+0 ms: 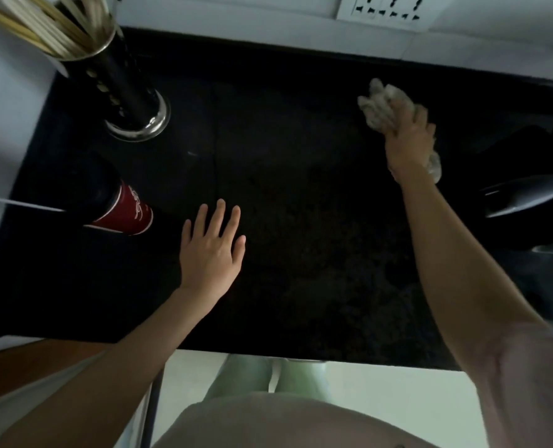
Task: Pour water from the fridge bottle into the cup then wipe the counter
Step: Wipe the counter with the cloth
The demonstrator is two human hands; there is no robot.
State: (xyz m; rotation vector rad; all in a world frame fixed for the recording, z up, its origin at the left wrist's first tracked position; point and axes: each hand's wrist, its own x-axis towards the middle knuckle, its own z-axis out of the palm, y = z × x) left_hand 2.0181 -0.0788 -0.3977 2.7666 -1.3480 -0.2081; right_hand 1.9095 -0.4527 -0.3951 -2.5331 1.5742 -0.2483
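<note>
Left hand [211, 253] flat on counter [301, 221]; right hand's fingers [398, 124] seemingly clutch cloth [380, 103].

Between the left hand [212, 250] and right hand [409, 142] the counter [301, 205] lies open. Left of the left hand stand a cup [123, 210] and chopstick holder [123, 88].

My right hand [409, 142] grips a rough, nubby beige cloth [383, 105] on the dark, speckled matt stone counter [301, 221]. Left of the cloth stands a glossy metal holder [129, 95] of pale wooden chopsticks [42, 24], and nearer me a red paper-look cup [124, 211].
</note>
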